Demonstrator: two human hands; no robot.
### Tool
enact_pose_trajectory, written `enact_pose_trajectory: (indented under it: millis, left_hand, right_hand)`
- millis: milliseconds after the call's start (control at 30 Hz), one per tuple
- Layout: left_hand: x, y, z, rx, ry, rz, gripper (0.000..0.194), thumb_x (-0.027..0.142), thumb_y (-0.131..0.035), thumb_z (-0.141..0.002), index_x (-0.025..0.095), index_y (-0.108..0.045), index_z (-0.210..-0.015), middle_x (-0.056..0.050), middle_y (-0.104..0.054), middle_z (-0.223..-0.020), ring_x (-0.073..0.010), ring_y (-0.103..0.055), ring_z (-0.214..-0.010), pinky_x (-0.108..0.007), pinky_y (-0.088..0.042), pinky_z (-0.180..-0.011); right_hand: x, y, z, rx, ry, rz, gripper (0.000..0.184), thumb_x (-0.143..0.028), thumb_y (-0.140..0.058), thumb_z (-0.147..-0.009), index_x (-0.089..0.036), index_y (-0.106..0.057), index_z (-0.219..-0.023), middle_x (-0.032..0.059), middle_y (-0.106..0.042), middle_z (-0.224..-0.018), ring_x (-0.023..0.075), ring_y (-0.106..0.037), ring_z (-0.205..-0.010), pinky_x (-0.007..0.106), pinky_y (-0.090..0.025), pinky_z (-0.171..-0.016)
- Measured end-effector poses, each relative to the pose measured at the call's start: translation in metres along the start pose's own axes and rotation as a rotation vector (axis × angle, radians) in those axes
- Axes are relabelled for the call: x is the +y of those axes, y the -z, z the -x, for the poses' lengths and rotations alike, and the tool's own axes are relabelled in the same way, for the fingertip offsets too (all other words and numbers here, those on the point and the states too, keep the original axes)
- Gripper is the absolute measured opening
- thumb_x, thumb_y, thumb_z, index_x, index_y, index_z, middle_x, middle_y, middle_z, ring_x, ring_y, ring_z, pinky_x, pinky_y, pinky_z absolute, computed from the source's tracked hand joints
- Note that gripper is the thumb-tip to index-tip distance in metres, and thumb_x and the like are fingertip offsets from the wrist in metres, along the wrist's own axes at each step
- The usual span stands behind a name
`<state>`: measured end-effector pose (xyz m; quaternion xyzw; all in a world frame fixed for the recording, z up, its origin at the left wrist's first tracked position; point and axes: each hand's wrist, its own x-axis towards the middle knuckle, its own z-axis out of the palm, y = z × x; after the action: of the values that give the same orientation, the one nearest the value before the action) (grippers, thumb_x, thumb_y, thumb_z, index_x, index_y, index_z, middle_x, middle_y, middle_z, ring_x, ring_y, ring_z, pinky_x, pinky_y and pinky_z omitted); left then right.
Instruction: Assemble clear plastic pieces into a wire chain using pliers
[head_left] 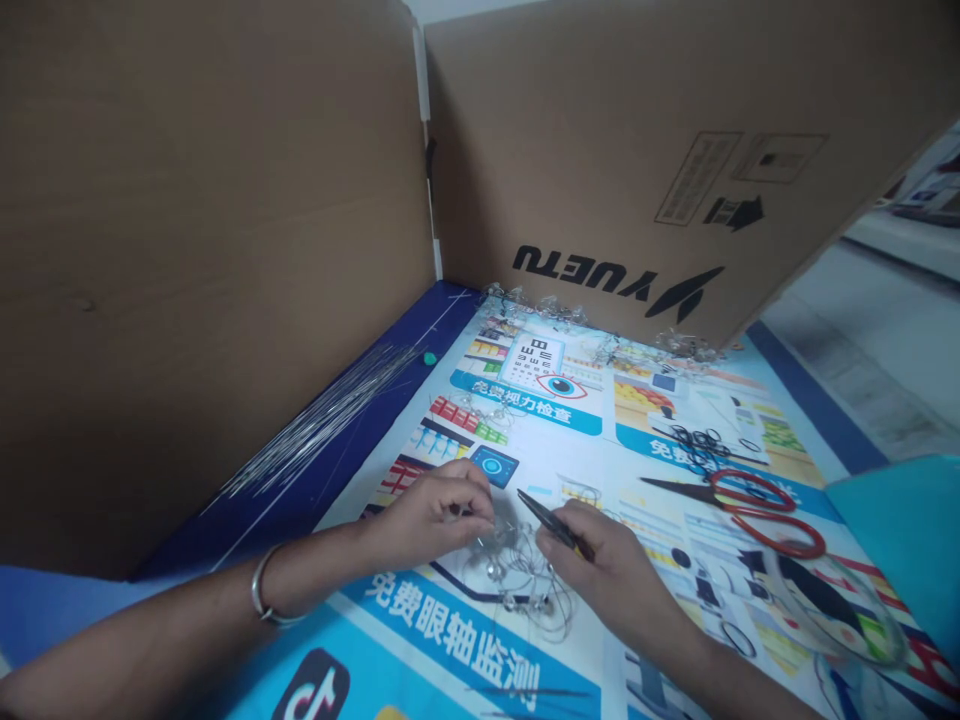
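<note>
My left hand (439, 508) is curled with fingertips pinched over a tangle of thin wire and small clear beads (517, 575) lying on the printed poster mat (525, 640). A silver bangle sits on that wrist. My right hand (600, 560) grips slim dark pliers (547, 520), whose tip points up and left toward the left fingertips. What the left fingers pinch is too small to make out.
Red-handled scissors (750, 510) and several small black rings (701, 445) lie to the right. A bundle of thin metal wires (322, 425) lies along the left cardboard wall (210, 250). Clear beaded pieces (555, 310) line the back cardboard (637, 150). A clear dish (847, 600) sits far right.
</note>
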<state>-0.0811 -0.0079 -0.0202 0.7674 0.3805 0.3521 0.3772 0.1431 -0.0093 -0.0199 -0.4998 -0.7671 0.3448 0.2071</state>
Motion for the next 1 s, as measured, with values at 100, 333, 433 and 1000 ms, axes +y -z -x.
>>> enact_pose_trajectory:
  millis: [100,333,433,1000]
  left_hand:
    - [0.004,-0.001,0.003,0.046,-0.188,-0.201,0.006,0.013,-0.057,-0.080,0.014,-0.062,-0.077,-0.004,-0.053,-0.083,-0.0147,-0.054,-0.081,-0.025,-0.044,-0.071]
    - [0.012,-0.001,0.011,-0.031,-0.637,-0.805,0.016,0.009,-0.051,-0.082,0.015,-0.058,-0.094,-0.005,-0.063,-0.083,-0.0152,-0.049,-0.066,-0.029,-0.038,-0.059]
    - [0.009,-0.004,0.012,-0.010,-0.582,-0.785,0.013,0.010,-0.049,-0.083,0.016,-0.057,-0.091,-0.004,-0.064,-0.080,-0.0155,-0.052,-0.068,-0.029,-0.039,-0.059]
    - [0.014,-0.010,0.005,0.110,0.144,-0.256,0.011,0.016,-0.048,-0.083,0.016,-0.053,-0.072,0.002,-0.054,-0.063,-0.0101,-0.049,-0.058,-0.021,-0.035,-0.055]
  right_hand:
    - [0.002,-0.001,0.001,0.003,0.035,0.032,0.024,-0.032,-0.047,-0.083,-0.021,-0.043,-0.062,-0.0030,-0.045,-0.063,0.0124,-0.047,-0.059,0.025,-0.033,-0.055]
    - [0.004,-0.004,0.000,0.021,0.068,0.078,0.022,-0.031,-0.048,-0.083,-0.020,-0.048,-0.064,-0.0021,-0.049,-0.065,0.0130,-0.049,-0.061,0.025,-0.034,-0.056]
    - [0.004,-0.004,0.000,0.029,0.072,0.077,0.021,-0.031,-0.049,-0.083,-0.020,-0.049,-0.065,-0.0021,-0.050,-0.065,0.0128,-0.050,-0.061,0.024,-0.035,-0.056]
    - [-0.014,0.016,0.021,0.257,0.571,0.794,0.015,-0.011,-0.047,-0.079,-0.020,-0.058,-0.084,0.0036,-0.056,-0.071,0.0199,-0.049,-0.070,0.033,-0.032,-0.064]
